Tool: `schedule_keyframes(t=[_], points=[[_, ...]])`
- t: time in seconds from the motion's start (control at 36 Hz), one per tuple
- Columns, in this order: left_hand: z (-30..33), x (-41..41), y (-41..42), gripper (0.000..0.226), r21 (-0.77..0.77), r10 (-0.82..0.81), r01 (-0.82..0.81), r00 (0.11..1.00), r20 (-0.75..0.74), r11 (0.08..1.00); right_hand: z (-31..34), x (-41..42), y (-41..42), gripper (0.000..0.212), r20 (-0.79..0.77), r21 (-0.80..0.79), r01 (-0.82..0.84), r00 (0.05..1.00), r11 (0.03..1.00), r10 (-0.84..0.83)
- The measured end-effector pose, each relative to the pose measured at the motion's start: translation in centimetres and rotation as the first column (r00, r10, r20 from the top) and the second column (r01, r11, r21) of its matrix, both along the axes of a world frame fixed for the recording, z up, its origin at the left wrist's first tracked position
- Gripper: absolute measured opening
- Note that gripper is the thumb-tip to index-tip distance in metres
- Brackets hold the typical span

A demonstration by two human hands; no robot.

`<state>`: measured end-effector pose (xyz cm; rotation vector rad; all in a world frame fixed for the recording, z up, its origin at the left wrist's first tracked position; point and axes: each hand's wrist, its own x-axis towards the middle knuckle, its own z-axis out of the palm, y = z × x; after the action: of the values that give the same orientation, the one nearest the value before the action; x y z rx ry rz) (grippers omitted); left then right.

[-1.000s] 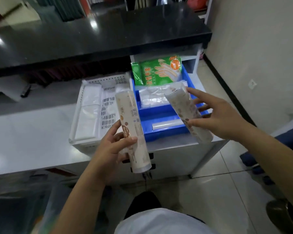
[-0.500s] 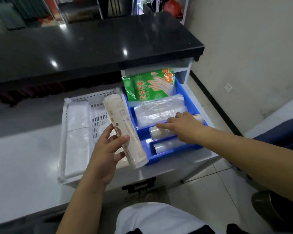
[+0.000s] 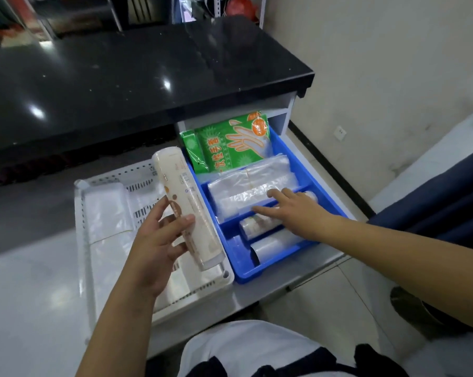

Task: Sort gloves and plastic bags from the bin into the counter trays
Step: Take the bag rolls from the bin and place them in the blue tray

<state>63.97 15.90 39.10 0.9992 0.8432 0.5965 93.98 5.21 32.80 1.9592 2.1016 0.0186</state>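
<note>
Cream-coloured printed roll of plastic bags (image 3: 187, 210), held in the left hand (image 3: 153, 246): thumb across the front, fingers curled behind the lower half. The roll hangs above the seam between the white perforated tray (image 3: 93, 268) and the blue tray (image 3: 246, 270), tilted so that its upper end points away from the person and its lower end points toward the near right. Its long axis therefore runs roughly front to back, nearly square to the front compartment of the blue tray, where a second printed roll (image 3: 254, 225) and a clear roll (image 3: 273, 244) lie side by side with their axes running left to right. That compartment lies just right of and below the grip. Judgement: placing the held roll alongside the two will require turning it about a quarter turn to match their direction. The left hand is the nearer to the held roll; the right hand (image 3: 292, 210) lies over the divider with fingers extended, fingertips touching the clear bag stack (image 3: 251, 186) in the middle compartment and the palm over the second printed roll, gripping nothing. Green glove packs (image 3: 229, 148) stand at the rear. Folded white bags (image 3: 104, 213) lie in the white perforated tray
</note>
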Motion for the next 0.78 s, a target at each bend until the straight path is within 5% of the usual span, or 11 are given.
schedule_keyframes(t=[0.17, 0.36, 0.5, 0.64, 0.78], points=[[0.3, 1.8, 1.0, 0.070, 0.046, -0.112, 0.116, 0.991, -0.075, 0.992, -0.1, 0.6, -1.1, 0.077, -0.057, 0.104, 0.277, 0.961, 0.955, -0.272], [0.5, 7.0, 1.6, 0.069, 0.243, -0.308, 0.401, 0.886, -0.346, 0.883, 1.1, -1.2, -6.0, 0.044, -0.499, 0.219, 0.641, 0.721, 0.735, -0.481], [0.7, 11.7, 0.3, 0.075, 0.421, -0.371, 0.688, 0.696, -0.615, 0.591, 0.5, -4.4, -10.4, 0.067, -0.471, 0.071, 0.745, 0.611, 0.663, -0.636], [-0.3, 15.9, -1.5, 0.069, 0.450, -0.189, 0.869, 0.487, -0.853, 0.207, -0.1, -5.6, -12.4, 0.076, -0.346, -0.046, 0.726, 0.633, 0.686, -0.693], [-2.2, 17.9, -2.6, 0.051, 0.407, -0.024, 0.911, 0.409, -0.912, 0.060, -0.3, -6.0, -12.7, 0.069, -0.381, -0.096, 0.727, 0.604, 0.680, -0.700]])
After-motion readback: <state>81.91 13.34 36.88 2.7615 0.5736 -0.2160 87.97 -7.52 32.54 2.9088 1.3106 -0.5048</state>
